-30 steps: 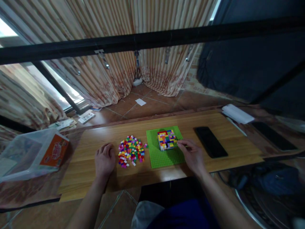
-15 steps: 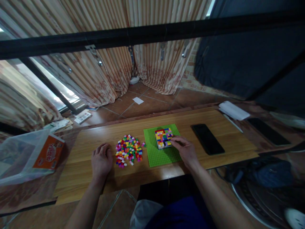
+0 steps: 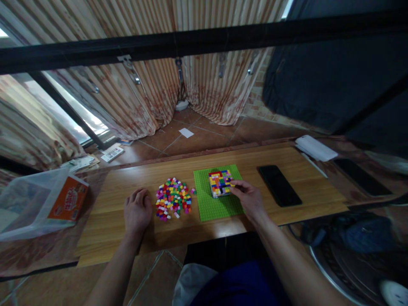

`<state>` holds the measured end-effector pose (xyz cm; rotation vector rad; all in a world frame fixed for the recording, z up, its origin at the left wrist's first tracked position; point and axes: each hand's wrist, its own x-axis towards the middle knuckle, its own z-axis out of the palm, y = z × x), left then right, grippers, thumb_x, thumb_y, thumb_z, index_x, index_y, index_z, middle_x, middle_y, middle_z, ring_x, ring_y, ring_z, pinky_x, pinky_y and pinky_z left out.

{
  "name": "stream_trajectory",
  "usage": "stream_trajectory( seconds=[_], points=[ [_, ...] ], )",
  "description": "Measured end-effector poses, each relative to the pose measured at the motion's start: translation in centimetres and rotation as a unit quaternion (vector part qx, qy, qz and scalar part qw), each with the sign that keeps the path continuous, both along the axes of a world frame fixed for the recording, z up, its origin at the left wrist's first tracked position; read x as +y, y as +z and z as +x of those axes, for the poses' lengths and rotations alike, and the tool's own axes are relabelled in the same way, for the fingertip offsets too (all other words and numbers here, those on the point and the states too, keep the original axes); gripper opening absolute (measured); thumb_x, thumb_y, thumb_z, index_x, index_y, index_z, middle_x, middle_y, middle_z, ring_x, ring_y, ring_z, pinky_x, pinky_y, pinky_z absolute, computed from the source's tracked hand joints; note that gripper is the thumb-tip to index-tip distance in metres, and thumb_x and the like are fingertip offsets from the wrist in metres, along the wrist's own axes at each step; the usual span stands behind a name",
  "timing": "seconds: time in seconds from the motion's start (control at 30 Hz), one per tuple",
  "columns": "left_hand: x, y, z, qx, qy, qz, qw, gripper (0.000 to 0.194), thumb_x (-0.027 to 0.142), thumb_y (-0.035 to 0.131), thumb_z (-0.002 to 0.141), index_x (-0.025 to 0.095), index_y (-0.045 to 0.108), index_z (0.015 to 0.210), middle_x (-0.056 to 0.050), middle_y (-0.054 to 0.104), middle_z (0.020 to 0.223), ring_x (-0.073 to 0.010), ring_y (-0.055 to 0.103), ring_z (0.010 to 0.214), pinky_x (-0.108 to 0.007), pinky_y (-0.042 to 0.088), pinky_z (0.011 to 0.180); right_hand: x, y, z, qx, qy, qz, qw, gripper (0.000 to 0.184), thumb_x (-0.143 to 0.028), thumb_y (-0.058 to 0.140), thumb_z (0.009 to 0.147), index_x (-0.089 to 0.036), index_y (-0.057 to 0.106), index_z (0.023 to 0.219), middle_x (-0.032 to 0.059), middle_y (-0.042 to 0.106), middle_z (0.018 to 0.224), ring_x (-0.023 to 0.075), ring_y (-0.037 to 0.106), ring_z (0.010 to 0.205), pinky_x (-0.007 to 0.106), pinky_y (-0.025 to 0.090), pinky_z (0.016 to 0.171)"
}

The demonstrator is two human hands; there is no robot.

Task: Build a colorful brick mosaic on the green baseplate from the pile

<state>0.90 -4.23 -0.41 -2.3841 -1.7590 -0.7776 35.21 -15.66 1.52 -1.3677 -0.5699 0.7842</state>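
1. Right hand (image 3: 251, 199): thumb and forefinger at brick block's (image 3: 219, 183) right side; can't tell if pinching a brick.
2. Block: just left of those fingertips, on green baseplate (image 3: 212, 209).
3. Black phone (image 3: 279, 185): right of that hand, on wooden tabletop (image 3: 108, 221).
4. Left hand (image 3: 137, 210): relaxed, resting on tabletop; loose brick pile (image 3: 173, 198) just right of it.

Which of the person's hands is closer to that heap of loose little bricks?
The left hand: it rests on the wooden board just left of the heap. The right hand is farther off, at the right side of the brick block.
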Motion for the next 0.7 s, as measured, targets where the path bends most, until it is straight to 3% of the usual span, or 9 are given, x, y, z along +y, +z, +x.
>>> stream_trajectory(
  seconds=[0.23,0.37,0.5,0.6,0.7],
  points=[
    [-0.1,0.1,0.0,-0.005,-0.004,-0.011,1.000,0.034,0.027,0.039,0.091,0.013,0.066,0.106,-0.015,0.069,0.112,-0.0290,0.061,0.106,-0.044,0.045,0.097,-0.4,0.4,0.0,0.011,0.011,0.007,1.000,0.032,-0.038,0.084,0.054,-0.023,0.075,0.080,0.0017,0.074,0.083,0.0176,0.063,0.077,0.035,0.049,0.078],
    [0.0,0.1,0.0,-0.007,-0.001,-0.016,1.000,0.033,0.027,0.039,0.091,0.015,0.066,0.106,-0.014,0.068,0.114,-0.0287,0.061,0.107,-0.044,0.044,0.097,-0.9,0.4,0.4,0.027,-0.048,0.028,0.998,0.029,-0.039,0.081,0.059,-0.023,0.074,0.083,0.0018,0.073,0.084,0.0169,0.064,0.079,0.034,0.049,0.079],
    [-0.1,0.1,0.1,-0.015,-0.005,-0.016,1.000,0.032,0.027,0.040,0.090,0.015,0.065,0.107,-0.013,0.068,0.115,-0.0282,0.060,0.108,-0.044,0.044,0.097,-2.1,0.9,0.1,-0.062,-0.092,0.017,0.994,0.025,-0.039,0.075,0.069,-0.020,0.072,0.085,0.0038,0.072,0.084,0.0180,0.064,0.079,0.034,0.050,0.076],
    [-0.2,0.1,0.2,-0.022,0.001,-0.019,1.000,0.031,0.026,0.041,0.089,0.016,0.065,0.105,-0.013,0.068,0.114,-0.0282,0.060,0.106,-0.044,0.043,0.097,-3.4,1.7,-1.7,-0.169,-0.053,0.005,0.984,0.022,-0.040,0.067,0.079,-0.021,0.073,0.089,0.0058,0.072,0.090,0.0196,0.065,0.082,0.035,0.051,0.076],
    [-0.4,0.2,0.3,-0.029,0.005,-0.027,0.999,0.029,0.026,0.042,0.089,0.017,0.066,0.104,-0.012,0.068,0.114,-0.0277,0.060,0.107,-0.044,0.042,0.098,-4.3,2.2,-4.5,-0.265,0.048,0.002,0.963,0.017,-0.036,0.062,0.085,-0.024,0.073,0.089,0.0051,0.071,0.094,0.0199,0.065,0.087,0.033,0.051,0.076]
  ],
)
